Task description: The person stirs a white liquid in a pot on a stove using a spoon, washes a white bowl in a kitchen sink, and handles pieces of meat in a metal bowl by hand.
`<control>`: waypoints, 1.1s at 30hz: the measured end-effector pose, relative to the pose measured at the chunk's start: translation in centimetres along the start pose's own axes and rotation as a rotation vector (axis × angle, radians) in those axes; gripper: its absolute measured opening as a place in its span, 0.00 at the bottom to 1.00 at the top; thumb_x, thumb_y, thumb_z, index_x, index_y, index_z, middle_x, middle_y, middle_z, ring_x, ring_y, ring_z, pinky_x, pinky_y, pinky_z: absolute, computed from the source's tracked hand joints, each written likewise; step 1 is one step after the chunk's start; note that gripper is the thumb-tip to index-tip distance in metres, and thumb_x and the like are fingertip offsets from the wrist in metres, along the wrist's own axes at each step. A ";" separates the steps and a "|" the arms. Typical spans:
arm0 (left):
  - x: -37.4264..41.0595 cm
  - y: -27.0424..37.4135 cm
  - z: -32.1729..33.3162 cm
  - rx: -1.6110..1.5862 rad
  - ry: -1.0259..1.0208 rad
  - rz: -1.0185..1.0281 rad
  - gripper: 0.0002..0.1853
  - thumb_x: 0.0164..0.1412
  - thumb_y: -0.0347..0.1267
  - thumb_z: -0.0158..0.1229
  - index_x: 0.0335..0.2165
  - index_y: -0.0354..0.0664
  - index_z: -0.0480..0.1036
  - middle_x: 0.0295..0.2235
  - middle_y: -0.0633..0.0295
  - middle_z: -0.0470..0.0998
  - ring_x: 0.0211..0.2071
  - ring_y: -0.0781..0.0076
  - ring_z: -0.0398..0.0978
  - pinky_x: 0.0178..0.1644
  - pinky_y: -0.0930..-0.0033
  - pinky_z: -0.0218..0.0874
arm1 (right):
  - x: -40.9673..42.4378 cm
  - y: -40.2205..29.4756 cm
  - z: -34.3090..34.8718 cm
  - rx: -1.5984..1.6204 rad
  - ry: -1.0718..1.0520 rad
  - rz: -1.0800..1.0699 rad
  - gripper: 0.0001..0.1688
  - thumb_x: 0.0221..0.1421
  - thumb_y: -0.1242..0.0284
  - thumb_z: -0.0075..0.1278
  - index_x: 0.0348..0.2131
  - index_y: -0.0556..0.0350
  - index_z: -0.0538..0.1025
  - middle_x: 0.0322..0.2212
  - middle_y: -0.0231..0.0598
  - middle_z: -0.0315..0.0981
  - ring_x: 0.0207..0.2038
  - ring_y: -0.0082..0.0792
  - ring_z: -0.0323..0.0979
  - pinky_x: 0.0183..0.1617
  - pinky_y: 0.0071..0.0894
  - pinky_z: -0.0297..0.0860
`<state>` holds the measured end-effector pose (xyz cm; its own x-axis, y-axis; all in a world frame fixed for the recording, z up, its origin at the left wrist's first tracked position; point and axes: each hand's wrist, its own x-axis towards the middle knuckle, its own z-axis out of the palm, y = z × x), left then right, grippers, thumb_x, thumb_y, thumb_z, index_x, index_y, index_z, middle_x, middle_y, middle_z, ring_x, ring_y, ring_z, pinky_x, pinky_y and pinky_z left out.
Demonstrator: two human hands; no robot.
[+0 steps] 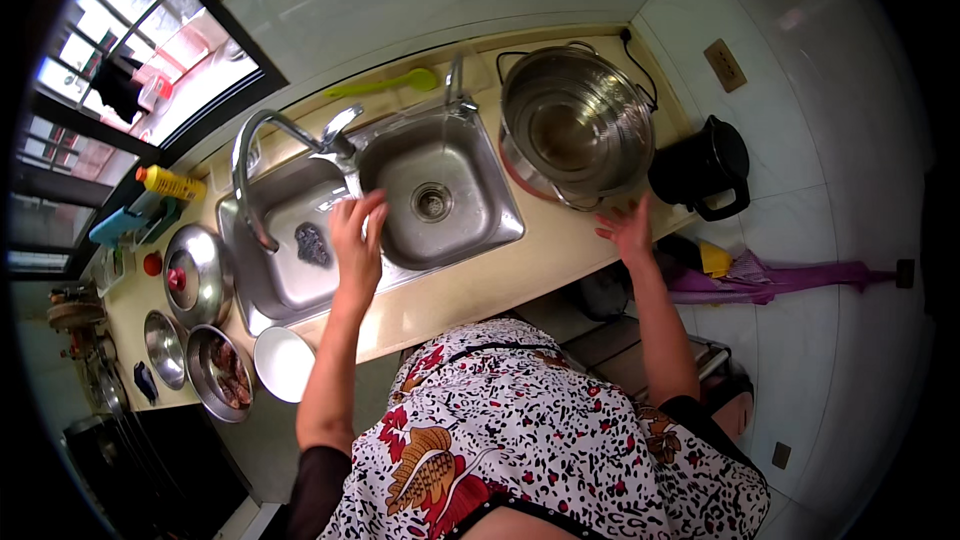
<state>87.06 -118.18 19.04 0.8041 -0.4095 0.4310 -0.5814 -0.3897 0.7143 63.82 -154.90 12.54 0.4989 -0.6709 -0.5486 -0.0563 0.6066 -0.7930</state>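
My left hand [357, 231] hovers over the divider of the steel double sink [450, 244], fingers partly bent, with nothing visible in it. Behind it stands the curved chrome faucet [281, 120], and a dark scouring pad [312, 244] lies in the left basin. My right hand [628, 231] is spread and empty by the counter's front edge, just below the large steel pot [574, 127]. The pot, with loop handles, sits at the right of the sink; whether the fingers touch a handle is not clear. A black electric kettle [701, 169] stands beyond it.
Left of the sink are a domed steel lid [196, 277], a steel bowl [165, 349], a bowl of meat [219, 373] and a white bowl [285, 365] near the counter edge. A green ladle [386, 82] lies behind the sink. A purple umbrella [772, 283] hangs at right.
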 end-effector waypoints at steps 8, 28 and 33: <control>17.9 3.5 10.9 0.498 -0.308 0.006 0.21 0.50 0.46 0.55 0.23 0.37 0.75 0.19 0.49 0.73 0.24 0.52 0.72 0.31 0.57 0.59 | 4.1 -5.0 -0.2 -0.147 -0.331 0.240 0.32 0.51 0.54 0.48 0.44 0.63 0.63 0.28 0.54 0.73 0.26 0.45 0.75 0.24 0.29 0.70; 23.3 0.7 19.8 0.142 -0.403 -0.553 0.17 0.48 0.40 0.51 0.20 0.35 0.75 0.18 0.54 0.76 0.28 0.63 0.76 0.37 0.65 0.65 | 5.8 -10.2 3.2 -0.459 -0.109 0.088 0.17 0.42 0.79 0.40 0.33 0.79 0.65 0.25 0.54 0.69 0.22 0.49 0.74 0.18 0.38 0.73; 23.1 2.1 20.8 -0.101 -0.400 -0.612 0.18 0.51 0.38 0.50 0.17 0.34 0.74 0.16 0.59 0.76 0.19 0.70 0.76 0.31 0.71 0.67 | 6.1 -10.0 3.9 -0.435 -0.112 0.122 0.16 0.44 0.79 0.40 0.33 0.80 0.64 0.26 0.56 0.69 0.23 0.50 0.74 0.19 0.38 0.74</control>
<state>101.80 -145.57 19.05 0.8628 -0.4203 -0.2808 -0.0136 -0.5745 0.8184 70.79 -163.45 18.16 0.5547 -0.5413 -0.6319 -0.4661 0.4269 -0.7749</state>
